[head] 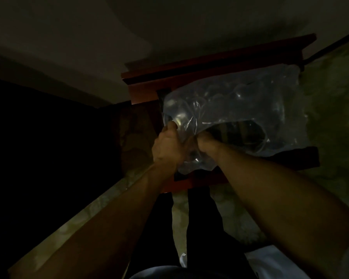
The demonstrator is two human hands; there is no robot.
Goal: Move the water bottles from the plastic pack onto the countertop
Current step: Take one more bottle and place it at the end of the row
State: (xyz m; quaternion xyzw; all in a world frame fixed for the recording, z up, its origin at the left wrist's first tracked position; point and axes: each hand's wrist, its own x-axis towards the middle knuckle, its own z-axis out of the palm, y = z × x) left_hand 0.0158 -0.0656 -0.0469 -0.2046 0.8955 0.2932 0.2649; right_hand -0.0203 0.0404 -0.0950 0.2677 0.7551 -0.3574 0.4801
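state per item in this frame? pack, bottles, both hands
plastic pack: lying on a red-brown wooden stand, wrap crumpled, opening in its near side
water bottles: inside the pack, dim through the film; count unclear
left hand: grips the wrap at the pack's near-left corner
right hand: grips the wrap beside the left hand, next to the opening
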